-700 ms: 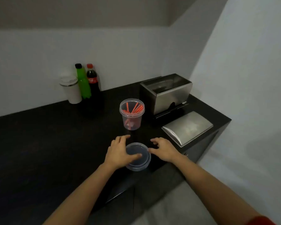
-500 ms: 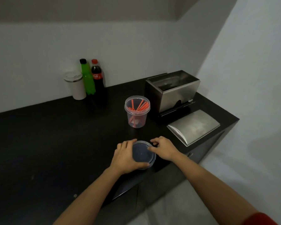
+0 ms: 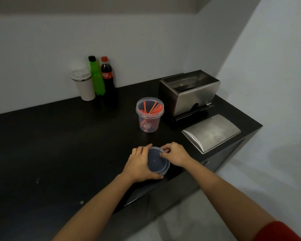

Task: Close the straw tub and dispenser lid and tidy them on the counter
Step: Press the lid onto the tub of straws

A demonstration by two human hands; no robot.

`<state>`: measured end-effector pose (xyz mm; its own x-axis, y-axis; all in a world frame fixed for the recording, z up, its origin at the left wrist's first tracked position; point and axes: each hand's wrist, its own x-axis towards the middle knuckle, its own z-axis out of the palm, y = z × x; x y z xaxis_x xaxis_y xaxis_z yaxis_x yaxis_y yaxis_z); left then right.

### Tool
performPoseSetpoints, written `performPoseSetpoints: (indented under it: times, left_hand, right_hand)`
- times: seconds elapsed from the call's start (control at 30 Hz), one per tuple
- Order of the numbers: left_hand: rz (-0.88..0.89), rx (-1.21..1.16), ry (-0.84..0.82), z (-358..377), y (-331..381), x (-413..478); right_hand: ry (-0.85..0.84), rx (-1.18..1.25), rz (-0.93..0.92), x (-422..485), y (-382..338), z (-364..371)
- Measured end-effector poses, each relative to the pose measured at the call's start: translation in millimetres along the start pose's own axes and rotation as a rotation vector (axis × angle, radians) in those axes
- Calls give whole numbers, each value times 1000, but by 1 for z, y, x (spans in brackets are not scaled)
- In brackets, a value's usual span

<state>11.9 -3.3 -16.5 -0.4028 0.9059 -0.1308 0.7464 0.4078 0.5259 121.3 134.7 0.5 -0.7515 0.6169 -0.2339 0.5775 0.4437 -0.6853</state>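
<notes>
Both hands are on the clear round lid (image 3: 157,160), which lies near the front edge of the black counter (image 3: 59,145). The left hand (image 3: 140,165) grasps the lid from its left side, fingers curled over the far rim and thumb along the near rim. The right hand (image 3: 175,153) pinches the lid's far right rim between thumb and fingertips. Whether the lid is flat on the counter or slightly raised cannot be told.

The tub (image 3: 149,114) stands upright and open behind the lid, toward the middle of the counter, well apart from the hands. Red straws (image 3: 152,108) lean inside it.

Just right of the tub, near the counter's back right corner, stands the steel dispenser (image 3: 189,94), its top open. Its steel cover (image 3: 211,132) lies flat on the counter in front of it, at the right edge, apart from the box.

Along the back edge, against the wall, stand a white cup (image 3: 83,86) with a lid on, a green bottle (image 3: 96,77) and a cola bottle (image 3: 108,79), close together in a row.

A red sleeve (image 3: 278,232) shows on the right arm at the picture's lower right corner.
</notes>
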Motion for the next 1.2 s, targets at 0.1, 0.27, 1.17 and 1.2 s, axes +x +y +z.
performPoseSetpoints:
  times: [0.1,0.27,1.17,1.2]
  left_hand:
    - [14,17,4,-1,0,1]
    - [9,-129,27,-5,1,6]
    - [-55,-586,675,-100,48,89]
    - [-72,-571,693,-104,48,95]
  right_hand:
    - [-12,50,13,1,0,-1]
    - [-25,190,51,5,-1,-6]
    - [317,615,-173,71,-60,-82]
    - [320,579,-186,77,-62,-84]
